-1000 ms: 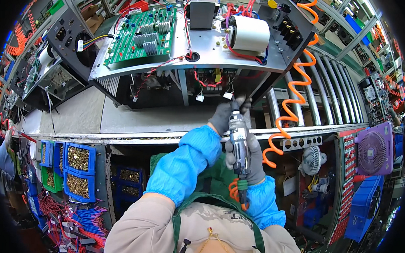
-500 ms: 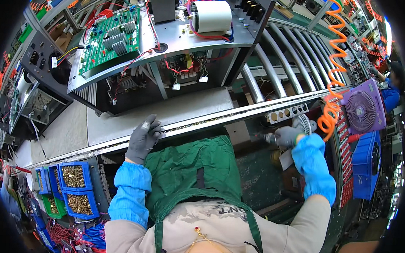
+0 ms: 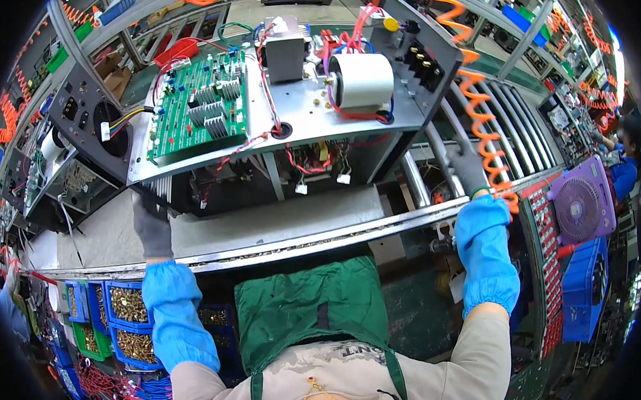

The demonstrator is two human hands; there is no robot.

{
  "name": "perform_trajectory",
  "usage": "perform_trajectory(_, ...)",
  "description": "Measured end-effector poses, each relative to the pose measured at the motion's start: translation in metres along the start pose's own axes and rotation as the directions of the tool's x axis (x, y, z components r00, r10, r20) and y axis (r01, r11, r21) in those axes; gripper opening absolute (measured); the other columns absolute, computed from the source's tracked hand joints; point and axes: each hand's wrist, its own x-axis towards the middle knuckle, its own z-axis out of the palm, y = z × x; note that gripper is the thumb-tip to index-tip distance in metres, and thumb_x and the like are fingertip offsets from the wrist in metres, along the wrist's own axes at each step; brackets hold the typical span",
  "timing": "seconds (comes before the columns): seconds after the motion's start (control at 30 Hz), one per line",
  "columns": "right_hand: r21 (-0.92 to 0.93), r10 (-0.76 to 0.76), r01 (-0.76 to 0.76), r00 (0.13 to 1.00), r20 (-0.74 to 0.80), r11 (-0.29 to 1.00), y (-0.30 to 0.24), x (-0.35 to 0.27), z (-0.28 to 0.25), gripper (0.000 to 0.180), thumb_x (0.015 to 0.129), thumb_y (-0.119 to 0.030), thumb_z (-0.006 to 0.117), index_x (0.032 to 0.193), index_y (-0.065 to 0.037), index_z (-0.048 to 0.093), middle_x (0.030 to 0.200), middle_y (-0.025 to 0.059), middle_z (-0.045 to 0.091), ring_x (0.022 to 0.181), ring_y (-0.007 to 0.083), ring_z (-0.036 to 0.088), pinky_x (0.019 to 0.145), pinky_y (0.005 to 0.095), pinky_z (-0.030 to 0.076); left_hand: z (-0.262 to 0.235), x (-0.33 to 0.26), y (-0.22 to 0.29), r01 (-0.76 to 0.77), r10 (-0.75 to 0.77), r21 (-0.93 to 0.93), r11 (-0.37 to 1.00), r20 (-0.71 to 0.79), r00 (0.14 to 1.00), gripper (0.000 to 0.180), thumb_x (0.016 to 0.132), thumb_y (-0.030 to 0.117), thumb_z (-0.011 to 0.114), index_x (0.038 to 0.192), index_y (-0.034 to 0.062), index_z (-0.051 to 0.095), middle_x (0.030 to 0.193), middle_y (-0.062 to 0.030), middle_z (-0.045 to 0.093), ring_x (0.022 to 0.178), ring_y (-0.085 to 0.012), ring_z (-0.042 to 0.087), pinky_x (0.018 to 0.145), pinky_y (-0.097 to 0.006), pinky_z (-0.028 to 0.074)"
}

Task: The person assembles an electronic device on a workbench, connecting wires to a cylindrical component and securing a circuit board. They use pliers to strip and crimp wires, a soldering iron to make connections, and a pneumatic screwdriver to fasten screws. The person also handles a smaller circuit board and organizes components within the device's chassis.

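Observation:
My left hand (image 3: 152, 227), in a grey glove, reaches up to the near left corner of an open metal chassis (image 3: 352, 130). Its fingertips are partly hidden at that corner, so their grip is unclear. On top of the chassis sit a green circuit board (image 3: 188, 112) with finned heatsinks, a grey block-shaped component (image 3: 284, 55) and a large white cylinder (image 3: 365, 80) with red and blue wires. My right hand (image 3: 468, 171), also gloved, is blurred over the metal rollers, right of the chassis and beside an orange coiled hose (image 3: 484, 128). Whether it holds anything does not show.
A second black chassis (image 3: 73, 139) stands at the left. Blue bins (image 3: 131, 306) of brass-coloured fasteners lie below the bench rail (image 3: 312, 237). Metal rollers (image 3: 513, 122) run to the right, near a purple fan (image 3: 581, 201) and a blue crate (image 3: 583, 286).
My left hand has gone from above the apron to the chassis's left corner. My right hand has moved up from a dark hand tool below the rail to the rollers.

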Motion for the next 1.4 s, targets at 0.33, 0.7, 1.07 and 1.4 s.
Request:
perform_trajectory(0.33, 0.058, -0.105, 0.232, 0.632, -0.767, 0.971, -0.005, 0.082, -0.166, 0.074, 0.077, -0.018, 0.069, 0.140, -0.005, 0.033, 0.113, 0.0128, 0.054, 0.087, 0.0177, 0.058, 0.066, 0.0301, 0.050, 0.012, 0.026, -0.048, 0.123, 0.071, -0.489, 0.864, 0.360, 0.930, 0.048, 0.095, 0.024, 0.047, 0.138, 0.0079, 0.036, 0.138, -0.0096, 0.045, 0.127, -0.0250, 0.043, 0.104, -0.039, 0.036)
perform_trajectory(0.7, 0.078, -0.001, 0.200, 0.369, -0.929, 0.977, 0.087, 0.023, -0.259, 0.068, 0.079, -0.019, 0.068, 0.137, -0.003, 0.037, 0.109, 0.0102, 0.055, 0.084, 0.0159, 0.056, 0.066, 0.0292, 0.049, 0.200, -0.042, 0.105, 0.520, -0.098, -0.181, 0.835, 0.881, 0.463, 0.057, 0.098, 0.047, 0.035, 0.131, 0.0016, 0.042, 0.115, -0.0102, 0.054, 0.097, -0.0195, 0.057, 0.063, -0.031, 0.050)
perform_trajectory(1.07, 0.017, -0.066, 0.225, 0.355, -0.933, 0.974, 0.086, 0.027, -0.237, 0.062, 0.081, -0.021, 0.067, 0.134, -0.002, 0.041, 0.105, 0.0075, 0.056, 0.081, 0.0141, 0.055, 0.065, 0.0283, 0.048, 0.317, -0.145, 0.213, 0.153, 0.219, -0.189, 0.970, 0.952, -0.212, 0.066, 0.091, 0.050, 0.052, 0.137, 0.0030, 0.043, 0.131, -0.0162, 0.052, 0.120, -0.0262, 0.047, 0.103, -0.037, 0.035)
perform_trajectory(1.4, 0.020, -0.144, 0.318, 0.484, -0.863, 0.948, 0.072, 0.042, -0.155, 0.057, 0.083, -0.022, 0.067, 0.130, -0.001, 0.044, 0.101, 0.0051, 0.056, 0.078, 0.0125, 0.054, 0.065, 0.0276, 0.047, 0.016, 0.116, -0.056, 0.232, -0.011, 0.175, 0.957, -0.776, 0.631, 0.044, 0.079, 0.020, 0.061, 0.116, -0.0039, 0.057, 0.107, -0.0233, 0.061, 0.099, -0.0304, 0.060, 0.086, -0.037, 0.047)
